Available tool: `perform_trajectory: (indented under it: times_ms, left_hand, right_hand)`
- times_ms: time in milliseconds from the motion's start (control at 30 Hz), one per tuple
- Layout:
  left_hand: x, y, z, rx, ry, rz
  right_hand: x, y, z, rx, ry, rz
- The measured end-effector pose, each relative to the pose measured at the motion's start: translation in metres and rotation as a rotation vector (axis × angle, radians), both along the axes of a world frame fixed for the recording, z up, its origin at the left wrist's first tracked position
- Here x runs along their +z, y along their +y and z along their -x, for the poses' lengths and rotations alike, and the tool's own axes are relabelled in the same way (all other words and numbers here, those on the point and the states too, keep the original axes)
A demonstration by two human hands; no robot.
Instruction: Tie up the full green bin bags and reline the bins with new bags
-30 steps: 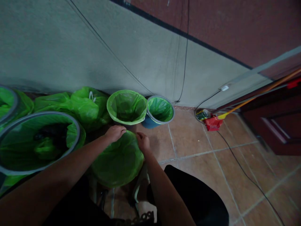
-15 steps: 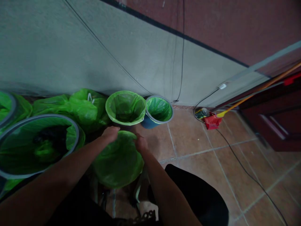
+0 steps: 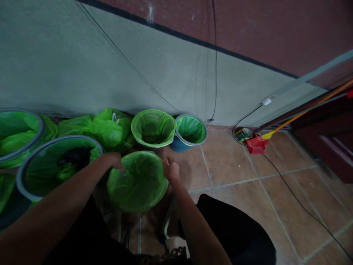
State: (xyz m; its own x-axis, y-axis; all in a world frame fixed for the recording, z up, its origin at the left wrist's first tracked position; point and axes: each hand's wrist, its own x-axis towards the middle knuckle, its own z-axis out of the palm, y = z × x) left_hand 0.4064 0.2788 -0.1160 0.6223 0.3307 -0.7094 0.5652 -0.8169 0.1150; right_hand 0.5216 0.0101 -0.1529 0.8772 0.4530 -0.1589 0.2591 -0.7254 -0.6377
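In front of my body stands a round waste bin lined with a green trash bag, its bag folded over the rim. At the rim's left side is my left hand, closed on the bag's edge with most fingers hidden. My right hand is at the right side of the same rim, fingers curled against the bag. Just beyond sits another bin with a green liner, and touching it is a blue bin with a grey rim, also lined in green.
On the left are a large grey-rimmed bin holding dark and green bags, and another lined bin. A stuffed green bag lies by the wall. Right, a red dustpan with a yellow handle and a black cable lie on tiles.
My hands have moved apart from the rim's far side to its left and right sides. The view has shifted slightly left, showing more of the left bins.
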Motion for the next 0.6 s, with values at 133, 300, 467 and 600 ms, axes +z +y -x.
perform_trajectory:
  times_ms: [133,300,467,600]
  left_hand:
    - [0.007,-0.012,-0.025,-0.004,-0.318,-0.087]
    - [-0.006,-0.042,-0.036,-0.097,-0.469,-0.057]
    - [-0.011,-0.038,-0.028,-0.179,-0.424,-0.097]
    - [-0.005,-0.031,-0.021,-0.115,-0.452,-0.137]
  right_hand:
    - [-0.009,0.014,0.012,0.104,-0.085,-0.057]
    - [-0.02,0.013,0.017,0.029,-0.11,-0.074]
    - [-0.026,0.004,0.016,0.036,-0.113,-0.128]
    - [-0.034,-0.001,0.024,0.029,-0.138,-0.206]
